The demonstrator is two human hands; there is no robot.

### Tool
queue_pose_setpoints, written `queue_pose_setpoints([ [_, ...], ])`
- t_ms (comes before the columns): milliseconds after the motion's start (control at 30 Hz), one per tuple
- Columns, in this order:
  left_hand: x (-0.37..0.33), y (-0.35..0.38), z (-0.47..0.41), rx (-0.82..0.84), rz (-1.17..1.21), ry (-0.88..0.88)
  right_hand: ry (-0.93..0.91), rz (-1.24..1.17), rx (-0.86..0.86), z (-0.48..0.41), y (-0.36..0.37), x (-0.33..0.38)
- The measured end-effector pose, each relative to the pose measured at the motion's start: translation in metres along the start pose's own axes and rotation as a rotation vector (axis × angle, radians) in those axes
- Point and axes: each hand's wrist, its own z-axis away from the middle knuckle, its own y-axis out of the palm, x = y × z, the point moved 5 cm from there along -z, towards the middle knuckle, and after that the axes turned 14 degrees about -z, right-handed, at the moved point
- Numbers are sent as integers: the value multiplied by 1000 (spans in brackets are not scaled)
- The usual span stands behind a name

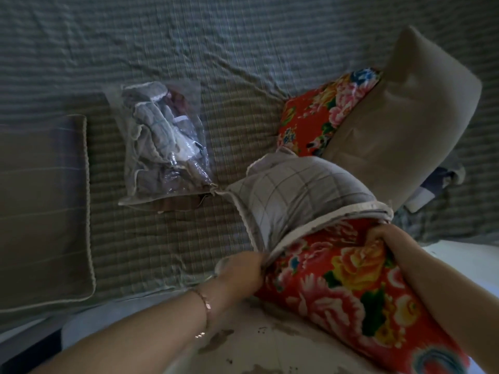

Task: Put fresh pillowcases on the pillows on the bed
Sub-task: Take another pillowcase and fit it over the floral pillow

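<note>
A dim room, and under me the bed (189, 49) in a grey-green ribbed cover, rumpled. A finished plaid pillow (40, 211) lies flat at the left; beside it, a clear bag of folded linens (162, 141). Far right, a tan pillow (399, 125) leans on a red floral one (310, 117). Near me, the floral pillow (351, 279) sits half inside the grey checked pillowcase (297, 193) — my left hand (240, 271) pinches its hem, my right hand (383, 236) grips the opening's other side.
</note>
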Motion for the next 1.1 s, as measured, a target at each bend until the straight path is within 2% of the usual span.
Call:
queue_pose_setpoints([
  [67,-9,-25,9,49,-63,119,-58,-3,62,-4,-4,3],
  [100,-9,-41,10,38,-36,123,-96,-29,61,-1,-2,5],
  [233,6,-101,1,-240,401,-72,-180,-285,124,15,28,10],
  [367,15,-153,7,-503,503,-120,-213,-369,177,23,60,36],
  [500,14,-212,26,-794,458,60,-269,-444,341,25,78,62],
  [600,16,-210,30,-899,337,182,-279,-492,419,17,92,67],
  [667,29,-177,19,-830,247,143,-254,-484,371,-14,100,62],
  [733,57,-129,-10,-681,127,11,-239,-398,269,-56,115,52],
  [867,114,-32,-60,-136,-163,-237,-155,-62,72,-151,131,0],
  [933,129,14,-79,93,-305,-240,-213,197,8,-183,130,-16],
  [967,128,31,-86,181,-349,-218,-229,249,-1,-190,129,-16],
  [1033,122,54,-101,299,-427,-192,-206,400,21,-207,130,-13],
  [1100,110,52,-115,368,-446,-171,-182,691,70,-211,130,-1],
])
